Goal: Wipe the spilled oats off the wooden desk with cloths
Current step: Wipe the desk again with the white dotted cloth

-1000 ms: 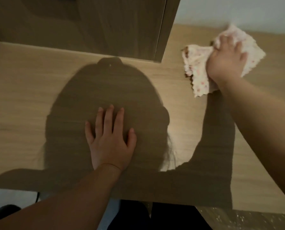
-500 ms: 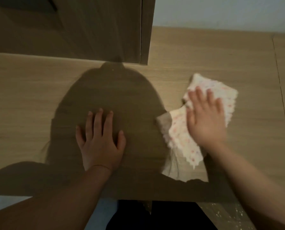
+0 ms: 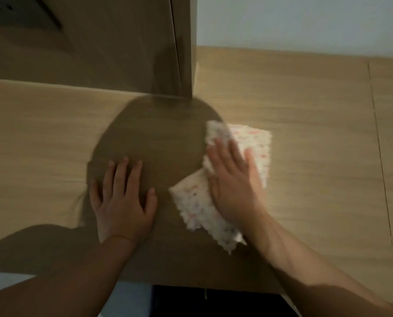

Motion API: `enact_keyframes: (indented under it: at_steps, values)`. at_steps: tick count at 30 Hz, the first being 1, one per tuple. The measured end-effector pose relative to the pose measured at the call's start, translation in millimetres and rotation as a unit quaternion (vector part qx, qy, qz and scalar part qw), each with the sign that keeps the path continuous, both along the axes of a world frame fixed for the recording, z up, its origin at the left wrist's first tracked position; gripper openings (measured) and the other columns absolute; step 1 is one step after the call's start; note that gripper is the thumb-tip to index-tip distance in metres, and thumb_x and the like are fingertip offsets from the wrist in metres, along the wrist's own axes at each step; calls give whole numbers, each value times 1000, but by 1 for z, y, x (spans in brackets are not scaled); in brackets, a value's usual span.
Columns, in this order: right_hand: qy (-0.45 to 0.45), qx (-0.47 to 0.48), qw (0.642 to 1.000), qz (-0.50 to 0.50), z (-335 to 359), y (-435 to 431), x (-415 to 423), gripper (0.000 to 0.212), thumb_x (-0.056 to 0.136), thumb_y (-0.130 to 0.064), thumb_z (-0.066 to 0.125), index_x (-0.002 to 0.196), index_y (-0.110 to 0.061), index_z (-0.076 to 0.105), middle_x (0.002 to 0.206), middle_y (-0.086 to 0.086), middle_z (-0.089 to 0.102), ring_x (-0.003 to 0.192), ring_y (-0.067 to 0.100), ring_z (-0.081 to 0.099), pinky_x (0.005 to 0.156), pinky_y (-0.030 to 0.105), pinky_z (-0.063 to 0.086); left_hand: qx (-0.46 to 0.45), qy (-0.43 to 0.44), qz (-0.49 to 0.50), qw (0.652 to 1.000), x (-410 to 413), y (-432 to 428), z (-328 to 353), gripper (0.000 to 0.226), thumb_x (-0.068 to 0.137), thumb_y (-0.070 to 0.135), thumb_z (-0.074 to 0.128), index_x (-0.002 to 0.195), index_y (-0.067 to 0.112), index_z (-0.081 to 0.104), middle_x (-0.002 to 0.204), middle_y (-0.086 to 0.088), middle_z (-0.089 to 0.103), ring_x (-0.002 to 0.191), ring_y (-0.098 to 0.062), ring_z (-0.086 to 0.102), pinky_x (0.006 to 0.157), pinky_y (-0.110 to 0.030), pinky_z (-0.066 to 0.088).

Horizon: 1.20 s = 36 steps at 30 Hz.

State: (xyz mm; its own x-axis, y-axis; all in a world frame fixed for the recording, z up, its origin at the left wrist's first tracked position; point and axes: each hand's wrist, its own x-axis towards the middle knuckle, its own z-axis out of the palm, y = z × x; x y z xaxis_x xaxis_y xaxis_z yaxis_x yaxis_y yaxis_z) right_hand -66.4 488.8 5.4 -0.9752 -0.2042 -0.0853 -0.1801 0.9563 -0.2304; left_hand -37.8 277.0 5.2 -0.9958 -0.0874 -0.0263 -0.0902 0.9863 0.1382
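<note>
Nearest the camera, below the desk's front edge, lie a dark gap (image 3: 213, 303) and a pale patch (image 3: 126, 300) too dim to identify. The left forearm (image 3: 65, 282) and the right forearm (image 3: 305, 259) reach in from the bottom corners over the wooden desk (image 3: 316, 179).

The left hand (image 3: 122, 207) lies palm down on the bare wood, fingers straight and slightly spread, thumb out to the side, holding nothing. It rests inside the person's own shadow (image 3: 149, 138), a broad dark shape over the middle of the desk.

Just to its right, and apart from it, the right hand (image 3: 234, 188) presses flat on the cloth (image 3: 197, 209) with fingers extended and fanned. They are not curled round the fabric but bear down on it from above. This hand is a little blurred.

The cloth is white with small reddish and dark specks and a scalloped edge. It lies on the desk near the front, right of centre, loosely folded. One flap sticks out below and left of the palm into the shadow, and another shows beyond the fingertips in the lit wood. No grains can be made out on it at this sharpness.

Further right, a thin seam (image 3: 379, 156) runs front to back through the desktop.

At the back left an upright wooden panel (image 3: 113, 49) stands on the desk, its right edge meeting the top of the shadow. Beyond the desk's far edge on the right is a plain pale wall (image 3: 305, 21).
</note>
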Motion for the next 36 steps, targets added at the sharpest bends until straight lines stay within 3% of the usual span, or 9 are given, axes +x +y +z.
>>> enact_keyframes:
  at_steps: [5, 7, 10, 12, 14, 18, 21, 28, 36]
  values:
    - [-38, 31, 981, -188, 6, 36, -10, 56, 96, -37, 13, 149, -19, 12, 157, 3, 7, 144, 23, -3, 114, 41, -7, 1, -17, 1, 1000, -1, 1, 1, 64, 83, 47, 33, 138, 18, 46, 145, -10, 41, 137, -30, 30, 107, -57, 21]
    - [-22, 5, 990, -137, 8, -7, 4, 55, 98, -37, 20, 149, -17, 13, 156, 5, 10, 143, 25, -1, 113, 43, -8, -4, -30, 0, 1000, -1, 1, 2, 66, 82, 49, 29, 138, 18, 46, 146, -10, 40, 138, -30, 29, 108, -57, 20]
    - [5, -4, 999, 41, 7, -76, 49, 54, 93, -38, 28, 139, -13, 41, 146, 9, 37, 137, 31, 28, 110, 49, 12, -3, -58, -4, 998, -3, -1, 3, 74, 81, 54, 15, 143, 20, 39, 152, -8, 31, 142, -28, 21, 111, -54, 14]
    - [-6, -1, 997, 83, 3, -77, 59, 52, 93, -38, 29, 136, -15, 46, 143, 6, 43, 134, 30, 35, 109, 47, 19, -4, -58, -10, 998, -3, -1, 4, 76, 81, 55, 9, 146, 23, 33, 154, -6, 27, 143, -27, 17, 110, -52, 12]
    - [3, 16, 999, 41, 2, -47, 57, 52, 92, -35, 31, 139, -17, 42, 146, 4, 39, 135, 29, 34, 112, 45, 17, -3, -64, -12, 998, -2, 0, 6, 66, 89, 52, 14, 147, 25, 28, 156, -2, 20, 144, -23, 10, 112, -50, 9]
    - [-37, 53, 985, -163, 7, 29, 66, 59, 93, -41, 3, 149, -22, 2, 156, -4, -3, 144, 19, -8, 115, 38, -6, 4, -74, -20, 997, -1, -1, 9, 53, 99, 40, 24, 149, 25, 18, 159, 1, 8, 145, -20, 1, 116, -49, 2]
    - [-49, 48, 963, -259, 11, 24, 76, 56, 98, -41, 9, 149, -21, -2, 157, -1, -6, 143, 20, -12, 116, 41, -7, -11, -82, -29, 996, 0, 3, 11, 52, 100, 39, 18, 150, 24, 13, 159, 1, 2, 146, -20, -1, 116, -51, 5]
    - [-33, 27, 999, -9, 6, -23, 99, 68, 86, -49, -8, 149, -24, -3, 157, -4, -7, 143, 18, -13, 108, 35, -19, -7, -69, -13, 997, 13, 32, 15, 47, 101, 26, 23, 148, 18, 22, 157, -5, 16, 144, -25, 11, 114, -50, 16]
    - [-49, 53, 954, -290, 10, 144, 117, 55, 99, -40, 10, 149, -21, -1, 157, -1, -4, 144, 19, -7, 116, 41, -3, 32, -101, 88, 991, 55, 104, 12, 51, 101, 28, 14, 151, 21, 4, 159, -3, -5, 145, -24, -7, 116, -50, 2]
